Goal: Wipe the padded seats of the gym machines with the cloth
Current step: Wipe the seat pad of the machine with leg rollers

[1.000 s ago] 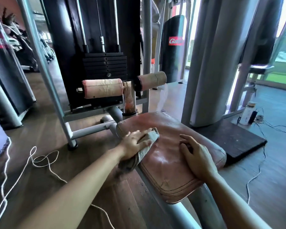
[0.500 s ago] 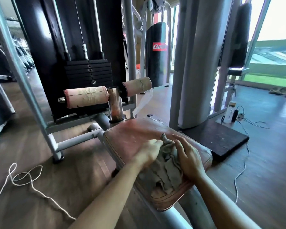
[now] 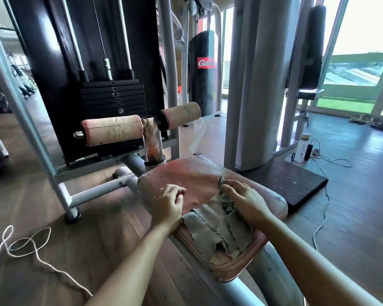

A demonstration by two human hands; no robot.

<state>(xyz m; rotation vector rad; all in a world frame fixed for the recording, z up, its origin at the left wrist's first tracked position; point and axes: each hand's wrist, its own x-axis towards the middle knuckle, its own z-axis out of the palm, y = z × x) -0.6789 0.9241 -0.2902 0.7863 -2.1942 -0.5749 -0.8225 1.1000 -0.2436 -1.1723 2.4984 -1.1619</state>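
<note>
Your right hand [image 3: 245, 199] is pinching the cloth [image 3: 217, 228], lying rumpled on the near half of the padded seat [image 3: 186, 173], probably to gather it for wiping, while your left hand [image 3: 168, 202] is resting alongside, fingers curled and empty.

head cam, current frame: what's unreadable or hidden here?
Head view only:
- Seat pad: the part under the cloth and right hand is covered.
- Left hand: curled fingers hide whether it holds anything.
- Bottle label: too small to read.
- Red logo: right end hidden behind a grey post.
- Rope: runs off the left edge.
</note>
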